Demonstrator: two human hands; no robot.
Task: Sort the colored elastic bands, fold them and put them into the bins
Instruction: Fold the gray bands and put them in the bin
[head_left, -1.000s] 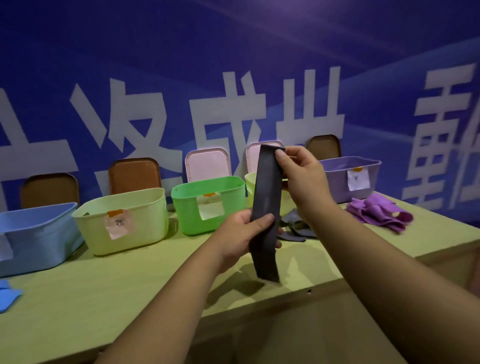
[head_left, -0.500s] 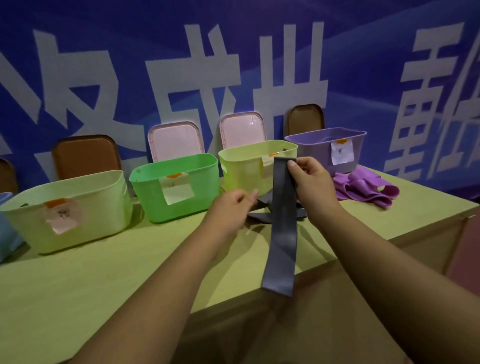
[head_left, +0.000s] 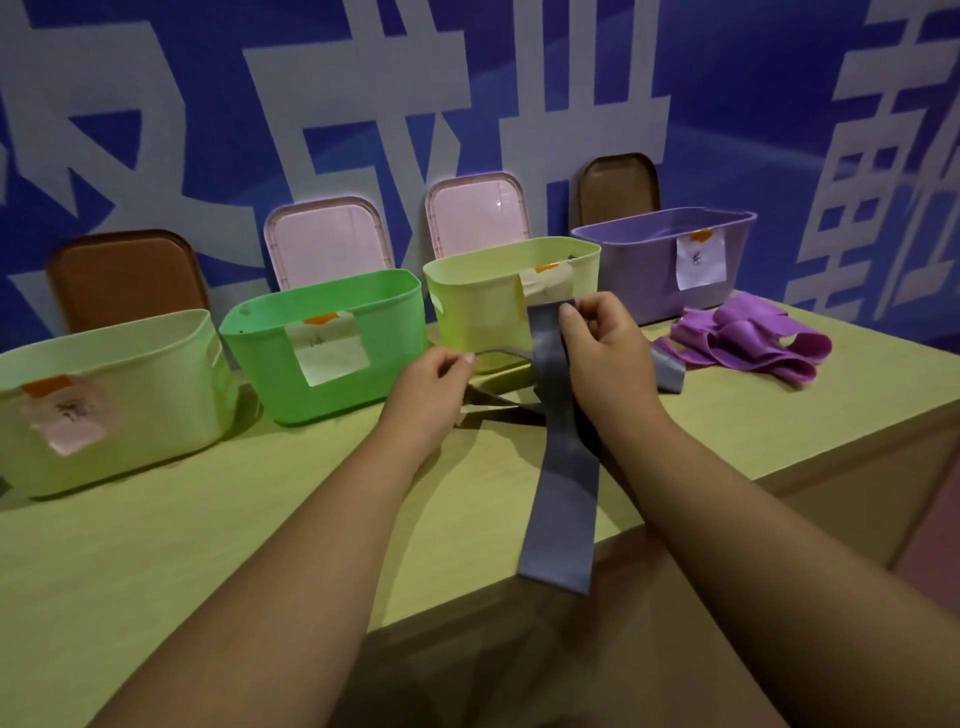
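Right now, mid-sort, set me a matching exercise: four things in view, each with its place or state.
1 long grey band
2 purple bands
3 green bin
4 left grip

A heaped beside the purple bin
B second visible bin from left
C pinches the second grey band
D hangs from the right grip

Pairs: 1-D, 2-A, 3-B, 4-C

I see dim, bluish light and soft focus throughout; arm shadows fall on the bench (head_left: 156, 545), and the wide lens bends the edges.
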